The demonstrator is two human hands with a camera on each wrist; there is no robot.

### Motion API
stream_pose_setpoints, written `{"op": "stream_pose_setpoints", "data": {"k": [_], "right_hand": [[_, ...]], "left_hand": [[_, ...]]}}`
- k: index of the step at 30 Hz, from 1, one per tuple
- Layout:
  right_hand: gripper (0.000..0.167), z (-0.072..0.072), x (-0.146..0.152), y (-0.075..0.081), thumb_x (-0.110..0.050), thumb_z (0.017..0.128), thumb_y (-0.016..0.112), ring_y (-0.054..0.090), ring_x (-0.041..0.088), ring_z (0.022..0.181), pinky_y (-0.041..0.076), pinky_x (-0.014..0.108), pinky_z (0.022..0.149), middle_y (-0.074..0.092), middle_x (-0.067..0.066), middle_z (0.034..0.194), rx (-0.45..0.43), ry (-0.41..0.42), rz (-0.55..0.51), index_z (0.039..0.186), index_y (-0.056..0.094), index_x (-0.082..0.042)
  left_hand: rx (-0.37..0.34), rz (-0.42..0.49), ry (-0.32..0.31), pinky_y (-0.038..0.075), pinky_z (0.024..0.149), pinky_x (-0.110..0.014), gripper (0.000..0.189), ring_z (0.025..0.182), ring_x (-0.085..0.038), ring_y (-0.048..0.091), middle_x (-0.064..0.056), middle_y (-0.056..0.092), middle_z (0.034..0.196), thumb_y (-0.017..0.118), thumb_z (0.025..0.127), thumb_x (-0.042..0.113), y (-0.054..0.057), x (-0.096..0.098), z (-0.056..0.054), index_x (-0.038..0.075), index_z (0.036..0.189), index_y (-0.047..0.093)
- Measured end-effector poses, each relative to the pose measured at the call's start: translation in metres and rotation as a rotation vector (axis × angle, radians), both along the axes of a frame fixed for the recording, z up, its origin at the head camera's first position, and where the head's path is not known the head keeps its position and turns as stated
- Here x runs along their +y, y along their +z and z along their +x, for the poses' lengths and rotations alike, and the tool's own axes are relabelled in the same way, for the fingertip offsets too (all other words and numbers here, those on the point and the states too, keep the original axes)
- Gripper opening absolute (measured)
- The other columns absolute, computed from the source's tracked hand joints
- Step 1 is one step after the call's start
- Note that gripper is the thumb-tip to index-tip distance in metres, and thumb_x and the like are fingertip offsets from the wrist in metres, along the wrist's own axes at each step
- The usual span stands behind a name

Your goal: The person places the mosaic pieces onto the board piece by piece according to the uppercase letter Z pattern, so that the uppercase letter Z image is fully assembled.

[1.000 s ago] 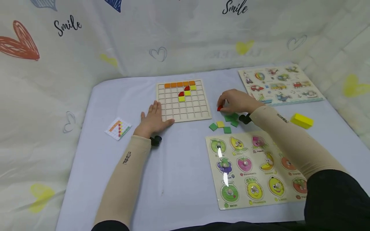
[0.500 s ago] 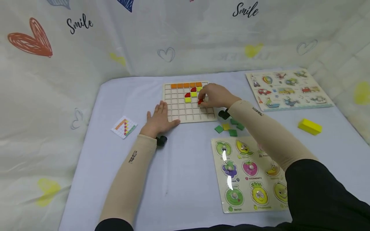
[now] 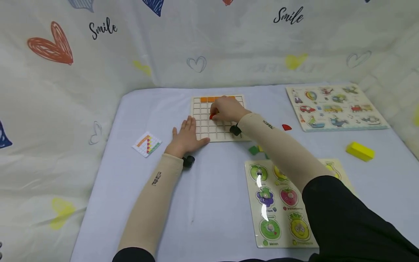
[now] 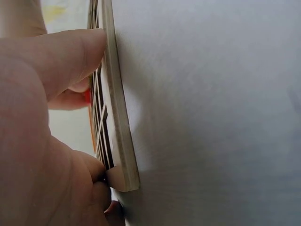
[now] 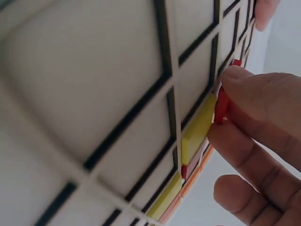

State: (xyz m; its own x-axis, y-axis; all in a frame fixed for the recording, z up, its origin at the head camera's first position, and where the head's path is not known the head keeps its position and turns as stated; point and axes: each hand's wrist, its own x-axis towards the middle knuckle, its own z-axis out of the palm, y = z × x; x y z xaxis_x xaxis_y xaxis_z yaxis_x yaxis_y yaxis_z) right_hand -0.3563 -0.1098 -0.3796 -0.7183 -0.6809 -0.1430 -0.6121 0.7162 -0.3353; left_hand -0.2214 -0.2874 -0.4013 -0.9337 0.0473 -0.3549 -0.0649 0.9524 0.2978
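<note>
My right hand (image 3: pixel 227 110) is over the wooden grid board (image 3: pixel 204 129), pinching a red quarter-circle tile (image 5: pixel 221 106) between thumb and fingers. In the right wrist view, that tile is just above the board, close to a yellow square tile (image 5: pixel 200 129). Orange square tiles (image 3: pixel 206 99) line the board's far row; my right hand covers part of the rest. My left hand (image 3: pixel 187 140) rests against the board's left near corner, its fingers straight along the side and its thumb (image 4: pixel 70 59) at the near edge.
A printed pattern card (image 3: pixel 146 144) lies left. Right of the board are green square tiles (image 3: pixel 253 150), partly behind my right arm, and another red tile (image 3: pixel 286 127). A fruit puzzle (image 3: pixel 281 242), a vehicle puzzle (image 3: pixel 340 127) and a yellow block (image 3: pixel 360 151) occupy the right side.
My right hand has carried the red tile from the loose tiles leftward onto the board, then further left across it. My left hand has stayed at the board's corner.
</note>
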Motion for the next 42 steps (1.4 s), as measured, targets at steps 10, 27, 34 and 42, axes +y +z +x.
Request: {"op": "stream_pose_setpoints", "data": {"k": [10, 27, 34, 42], "right_hand": [[0.021, -0.001, -0.006, -0.002, -0.025, 0.095, 0.076, 0.064, 0.021, 0.100, 0.056, 0.041, 0.094, 0.074, 0.003, 0.109, -0.032, -0.011, -0.014, 0.113, 0.079, -0.013], [0.018, 0.015, 0.068, -0.001, -0.029, 0.096, 0.075, 0.063, 0.021, 0.096, 0.054, 0.038, 0.090, 0.076, 0.002, 0.107, -0.117, 0.036, -0.055, 0.108, 0.079, -0.016], [0.009, 0.039, 0.120, 0.005, -0.026, 0.095, 0.076, 0.060, 0.018, 0.082, 0.050, 0.033, 0.077, 0.077, -0.002, 0.095, -0.128, 0.029, 0.022, 0.098, 0.080, -0.019], [0.012, 0.065, 0.164, 0.000, -0.027, 0.092, 0.080, 0.062, 0.016, 0.084, 0.053, 0.036, 0.081, 0.077, -0.005, 0.097, -0.132, 0.016, 0.042, 0.101, 0.081, -0.020]], "left_hand": [[0.005, -0.015, 0.009, 0.001, 0.130, -0.064, 0.107, 0.166, -0.030, -0.005, -0.010, -0.011, 0.177, 0.047, 0.099, 0.070, 0.002, 0.002, 0.002, 0.006, 0.167, -0.005], [-0.012, 0.024, -0.003, -0.004, 0.129, -0.066, 0.110, 0.165, -0.032, -0.010, -0.011, -0.016, 0.176, 0.047, 0.098, 0.070, -0.006, 0.000, -0.003, 0.005, 0.166, -0.010], [-0.023, 0.022, -0.010, -0.004, 0.128, -0.068, 0.109, 0.165, -0.033, -0.011, -0.012, -0.017, 0.175, 0.048, 0.099, 0.067, -0.004, 0.003, -0.004, 0.003, 0.165, -0.010], [-0.035, 0.023, -0.020, -0.005, 0.128, -0.068, 0.109, 0.164, -0.035, -0.012, -0.013, -0.019, 0.175, 0.047, 0.100, 0.066, -0.003, 0.004, -0.005, 0.002, 0.165, -0.012]]}}
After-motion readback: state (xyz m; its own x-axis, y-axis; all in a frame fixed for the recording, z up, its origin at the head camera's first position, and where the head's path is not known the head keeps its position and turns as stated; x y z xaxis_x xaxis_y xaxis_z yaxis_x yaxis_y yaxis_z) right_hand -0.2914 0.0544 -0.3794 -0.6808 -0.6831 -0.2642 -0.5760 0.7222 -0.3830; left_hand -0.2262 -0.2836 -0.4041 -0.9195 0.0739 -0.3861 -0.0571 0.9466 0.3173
